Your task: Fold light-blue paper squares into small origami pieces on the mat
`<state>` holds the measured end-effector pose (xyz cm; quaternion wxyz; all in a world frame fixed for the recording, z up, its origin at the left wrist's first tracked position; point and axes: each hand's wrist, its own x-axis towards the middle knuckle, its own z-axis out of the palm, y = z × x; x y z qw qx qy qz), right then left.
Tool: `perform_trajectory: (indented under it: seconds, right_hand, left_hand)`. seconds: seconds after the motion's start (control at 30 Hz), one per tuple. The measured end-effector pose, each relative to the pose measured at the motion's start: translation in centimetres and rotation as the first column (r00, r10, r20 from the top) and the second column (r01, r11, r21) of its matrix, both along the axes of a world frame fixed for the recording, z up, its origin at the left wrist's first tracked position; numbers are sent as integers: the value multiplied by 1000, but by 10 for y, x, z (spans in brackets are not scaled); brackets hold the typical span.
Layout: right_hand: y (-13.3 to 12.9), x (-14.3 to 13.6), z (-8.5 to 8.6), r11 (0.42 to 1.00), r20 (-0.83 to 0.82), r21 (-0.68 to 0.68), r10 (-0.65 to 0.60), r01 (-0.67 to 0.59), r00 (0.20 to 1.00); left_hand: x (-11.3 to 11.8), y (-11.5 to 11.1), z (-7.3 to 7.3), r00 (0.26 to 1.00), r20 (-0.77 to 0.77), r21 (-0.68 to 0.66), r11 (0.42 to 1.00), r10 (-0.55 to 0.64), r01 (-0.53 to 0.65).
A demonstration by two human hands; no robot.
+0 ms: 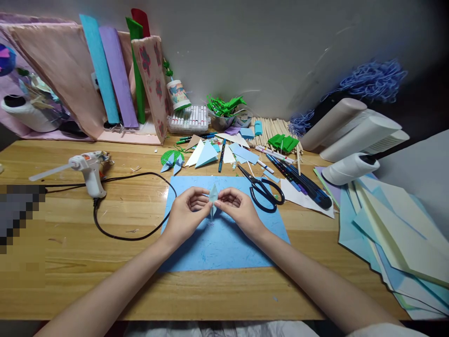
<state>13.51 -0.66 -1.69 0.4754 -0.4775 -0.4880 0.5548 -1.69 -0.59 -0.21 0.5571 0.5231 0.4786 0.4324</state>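
Between my two hands is a small folded piece of pale blue-green paper (213,193), narrow and pointed at the top, held upright. My left hand (187,208) pinches its left side between thumb and fingers. From the other side, my right hand (240,208) pinches its right edge with thumb and forefinger. Both hands are just above a blue sheet (224,255) lying on the wooden table. Black-handled scissors (263,189) rest across the sheet's upper right corner, close to my right hand. Two folded blue paper pieces (173,163) lie beyond my left hand by a green disc.
A white glue gun (89,173) stands at left, its black cable (122,238) looping toward the sheet. Paper scraps (206,154), markers (189,119) and wooden sticks (273,128) crowd the back. Paper sheets (403,224) and white rolls (351,168) are at right.
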Motion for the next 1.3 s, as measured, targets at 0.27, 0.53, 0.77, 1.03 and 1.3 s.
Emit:
perform_trajectory:
  seconds: [0.27,0.53,0.77,1.03,1.3]
  right_hand:
    - [-2,-2,-1,996,22,86,-24,22,999]
    - [0,0,-4,997,17,73,4,-5,1000]
    - [1,1,-6,996,-25,82,20,-18,999]
    - [2,2,-4,991,-31,105,87,-84,996]
    - [2,4,-5,978,34,163,129,-132,991]
  left_hand:
    - [2,-2,1,997,51,-23,998,59,-58]
    - [1,0,-2,996,49,-76,995,72,-68]
    - [2,0,0,997,42,-89,994,67,-63]
    - [0,1,1,999,35,-91,996,-14,17]
    - [-1,1,8,999,40,-114,993,-17,21]
